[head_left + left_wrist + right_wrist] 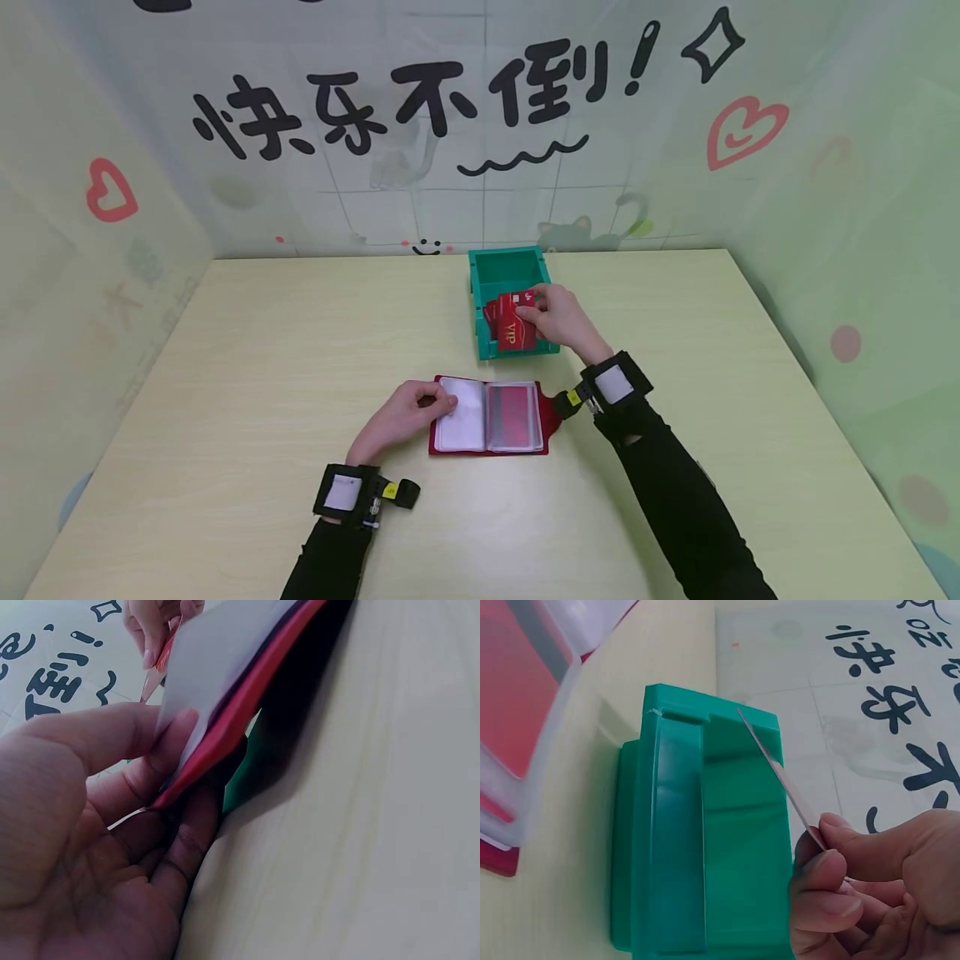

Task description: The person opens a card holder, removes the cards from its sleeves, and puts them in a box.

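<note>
The right hand (561, 321) pinches a red card (516, 332) over the green bin (510, 271), just beyond the open card holder (491, 417) whose left edge the left hand (405, 415) pinches.

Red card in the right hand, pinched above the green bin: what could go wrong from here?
1. The right hand pinches the red card only near one edge, so it might slip back into the green bin among the other cards.
2. The left hand holds just the left page of the card holder; the right side lies free and could shift on the table during insertion.
</note>
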